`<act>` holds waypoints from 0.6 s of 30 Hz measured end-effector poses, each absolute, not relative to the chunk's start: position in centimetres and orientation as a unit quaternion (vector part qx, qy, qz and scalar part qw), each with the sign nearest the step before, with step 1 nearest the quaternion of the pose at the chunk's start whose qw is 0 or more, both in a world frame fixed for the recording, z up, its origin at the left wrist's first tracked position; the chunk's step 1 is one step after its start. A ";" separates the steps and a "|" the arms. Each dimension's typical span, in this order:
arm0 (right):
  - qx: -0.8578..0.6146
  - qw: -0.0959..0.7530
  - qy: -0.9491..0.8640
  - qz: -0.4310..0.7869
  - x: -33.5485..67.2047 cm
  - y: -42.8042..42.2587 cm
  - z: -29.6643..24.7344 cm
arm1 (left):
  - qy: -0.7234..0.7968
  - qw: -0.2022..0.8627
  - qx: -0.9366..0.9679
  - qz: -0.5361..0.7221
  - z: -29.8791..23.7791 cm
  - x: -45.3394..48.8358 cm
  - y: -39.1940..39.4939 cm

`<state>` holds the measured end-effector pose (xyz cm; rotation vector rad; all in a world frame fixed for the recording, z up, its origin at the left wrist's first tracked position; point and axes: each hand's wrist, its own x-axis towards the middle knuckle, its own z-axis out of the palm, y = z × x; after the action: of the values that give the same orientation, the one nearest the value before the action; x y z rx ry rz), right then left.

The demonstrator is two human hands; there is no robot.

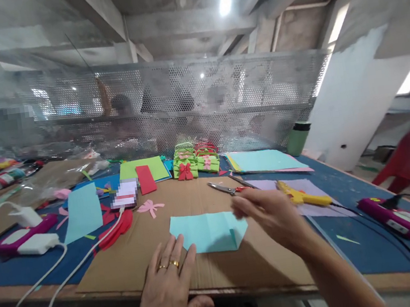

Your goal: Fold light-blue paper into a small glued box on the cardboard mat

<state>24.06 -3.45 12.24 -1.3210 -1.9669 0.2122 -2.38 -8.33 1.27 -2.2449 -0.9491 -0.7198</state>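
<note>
A light blue sheet of paper [209, 231], creased by folds and with slanted ends, lies on the cardboard in front of me. My left hand [170, 274] rests palm down with fingers spread, its fingertips touching the paper's lower left edge. Above the paper's right end is my right hand [269, 215], its fingers curled in; whatever they may hold is hidden. Just beyond those fingers lie scissors [222, 187], blades pointing left, their handles partly covered by the hand. A yellow glue gun [301, 195] lies right of that hand on a lilac sheet [310, 183].
Small green paper bags with bows [185, 168] stand at the back. Coloured sheets [266, 159] and a green bottle [299, 138] are at back right. Left are a phone [125, 193], white cables and a purple power strip [3, 245]; another power strip [399, 221] lies right.
</note>
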 end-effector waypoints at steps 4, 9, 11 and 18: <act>-0.536 0.174 -0.826 -0.004 22.5 -2.1 11.6 | -0.359 0.304 -0.839 -0.273 1.3 -2.4 -8.0; -0.542 0.137 -0.828 0.042 21.9 -1.0 11.2 | -0.370 0.289 -0.841 -0.268 0.9 -2.6 -7.6; -0.545 0.139 -0.819 0.113 22.4 -0.3 11.4 | -0.383 0.276 -0.841 -0.263 0.8 -2.6 -7.3; -0.522 0.226 -0.786 0.241 24.1 1.3 11.1 | -0.462 0.215 -0.829 -0.229 2.3 -1.8 -5.0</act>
<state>24.11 1.29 11.08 -1.4402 -2.1668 0.6646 -1.81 -5.01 2.29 -2.3001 -1.2821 -0.6351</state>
